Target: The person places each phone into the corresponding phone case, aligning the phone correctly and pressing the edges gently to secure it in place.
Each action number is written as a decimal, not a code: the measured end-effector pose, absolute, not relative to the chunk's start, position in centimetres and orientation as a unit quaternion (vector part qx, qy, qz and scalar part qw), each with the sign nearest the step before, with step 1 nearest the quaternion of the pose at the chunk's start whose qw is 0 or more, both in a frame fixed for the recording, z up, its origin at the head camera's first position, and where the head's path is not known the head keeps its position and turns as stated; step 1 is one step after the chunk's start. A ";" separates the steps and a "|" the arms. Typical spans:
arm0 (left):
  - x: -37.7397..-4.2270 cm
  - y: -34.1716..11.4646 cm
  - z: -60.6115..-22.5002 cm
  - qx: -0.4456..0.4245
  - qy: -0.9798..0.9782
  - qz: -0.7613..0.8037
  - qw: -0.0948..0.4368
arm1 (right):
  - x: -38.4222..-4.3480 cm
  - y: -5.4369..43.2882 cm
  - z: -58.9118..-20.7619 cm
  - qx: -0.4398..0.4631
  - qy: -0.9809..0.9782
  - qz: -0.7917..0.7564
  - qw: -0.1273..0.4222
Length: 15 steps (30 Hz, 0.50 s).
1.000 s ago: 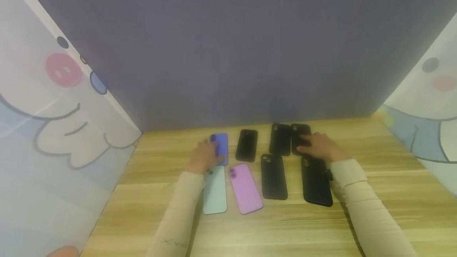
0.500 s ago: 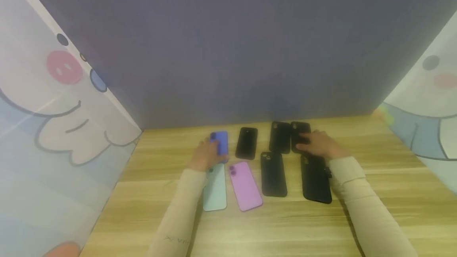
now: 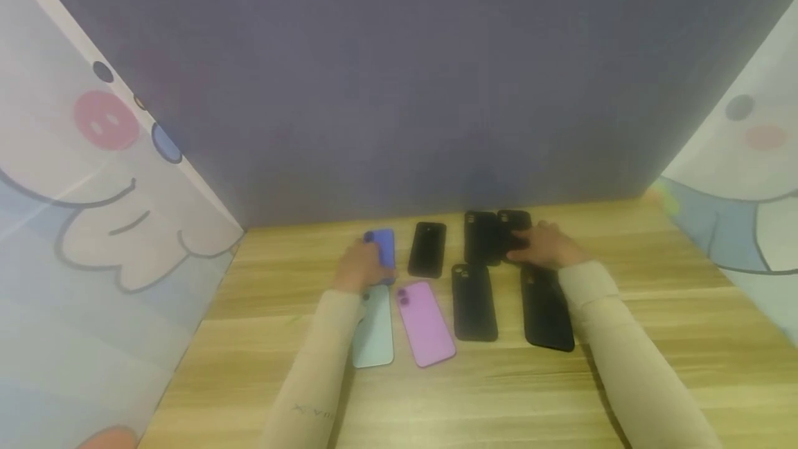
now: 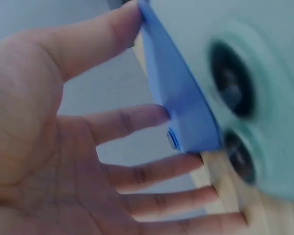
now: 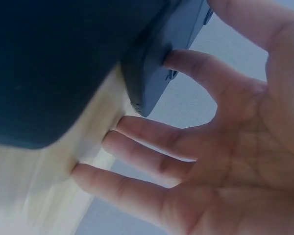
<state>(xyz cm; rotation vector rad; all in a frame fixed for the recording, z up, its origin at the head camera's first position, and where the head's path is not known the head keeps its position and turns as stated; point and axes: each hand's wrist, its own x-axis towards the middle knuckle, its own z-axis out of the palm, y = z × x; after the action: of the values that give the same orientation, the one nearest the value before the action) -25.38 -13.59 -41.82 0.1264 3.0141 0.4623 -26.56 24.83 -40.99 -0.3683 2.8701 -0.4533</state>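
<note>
In the head view my left hand (image 3: 359, 267) reaches over a blue phone (image 3: 386, 249) lying camera side up. The left wrist view has its thumb and index finger touching the blue phone (image 4: 181, 107), the other fingers extended toward the tabletop. A mint green phone (image 3: 374, 331) lies just nearer, its two lenses large in that view. My right hand (image 3: 547, 248) is over the far right black phone (image 3: 512, 220). In the right wrist view its index fingertip rests on that black phone (image 5: 157, 73), while the other fingers stretch to the wood.
The wooden table (image 3: 249, 338) meets a grey panel (image 3: 399, 89) behind. A pink phone (image 3: 427, 324) and a smaller black phone (image 3: 427, 249) lie mid-table. More black phones lie to the right: one far back (image 3: 481, 238), one nearer (image 3: 474, 303), one below my right hand (image 3: 547, 314).
My right hand has shifted slightly left, and the black phone under it sits a little further left, against its neighbour. My left hand stays at the blue phone. The head view has shifted slightly.
</note>
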 end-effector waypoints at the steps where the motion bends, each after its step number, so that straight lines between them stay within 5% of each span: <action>1: -25.5 -13.5 -41.8 0.038 0.986 0.154 0.047 | -26.6 24.7 -40.9 -0.122 0.975 -0.152 0.111; 15: -25.4 -12.9 -41.4 -0.006 0.981 0.186 0.062 | -27.3 22.1 -40.4 -0.107 0.978 -0.151 0.091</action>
<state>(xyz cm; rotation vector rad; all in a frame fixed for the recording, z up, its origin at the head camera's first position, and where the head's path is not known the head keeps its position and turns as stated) -25.38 -12.86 -41.42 -0.0176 2.9644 0.5628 -27.29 22.08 -40.42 -0.3180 2.9066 -0.4501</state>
